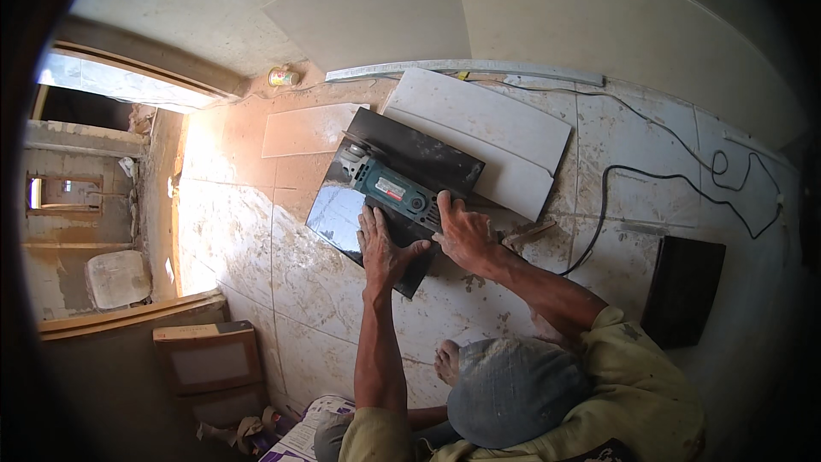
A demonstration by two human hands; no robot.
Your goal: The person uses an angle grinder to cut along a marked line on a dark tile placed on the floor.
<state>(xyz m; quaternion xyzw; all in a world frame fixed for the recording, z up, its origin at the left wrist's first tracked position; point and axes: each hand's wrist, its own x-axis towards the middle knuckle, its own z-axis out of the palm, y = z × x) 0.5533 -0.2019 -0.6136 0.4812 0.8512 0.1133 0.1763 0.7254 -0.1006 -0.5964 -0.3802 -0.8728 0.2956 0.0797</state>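
A teal angle grinder (pixel 385 184) rests against a dark glossy tile (pixel 419 147), its head and disc end pointing to the upper left. My right hand (pixel 466 235) is closed round the grinder's rear end, with the index finger along its top. Beside the tool, my left hand (pixel 382 248) lies flat on the tile, fingers stretched forward and thumb out to the right. Light reflects off the tile's left part. The grinder's body hides part of the tile, and the disc shows only in part.
White tiles (pixel 505 133) lie stacked beyond the dark one, with a metal bar (pixel 470 66) along the wall. A black cord (pixel 603 184) curves across the dusty floor at right, near a dark slab (pixel 684 291). A small can (pixel 282 76) and cardboard boxes (pixel 209 359) stand at left.
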